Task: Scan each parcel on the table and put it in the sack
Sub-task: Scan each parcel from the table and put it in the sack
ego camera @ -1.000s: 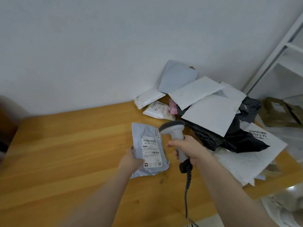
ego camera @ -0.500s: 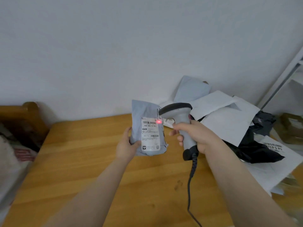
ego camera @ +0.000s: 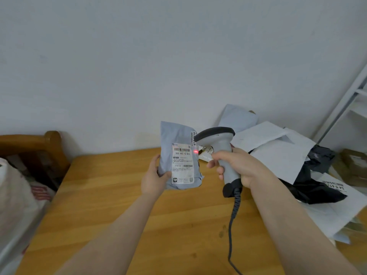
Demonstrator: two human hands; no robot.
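My left hand (ego camera: 154,178) grips a small grey-blue parcel (ego camera: 168,139) by its lower left corner and holds it upright above the wooden table (ego camera: 123,207). Its white label with barcodes faces me. My right hand (ego camera: 236,166) grips a grey handheld scanner (ego camera: 216,138) just right of the parcel. The scanner's head points at the label, and a red light spot glows at the label's right edge. A white woven sack (ego camera: 15,197) sits at the table's left edge.
A heap of white, grey and black parcels (ego camera: 282,155) covers the table's right side against the wall. The scanner's dark cable (ego camera: 231,231) hangs down over the table front. A wooden chair back (ego camera: 39,141) stands behind the sack. White shelving (ego camera: 355,96) rises at far right.
My left hand has lifted the parcel off the table and turned it upright. My right hand has raised the scanner beside it, and a red light spot now shows on the label.
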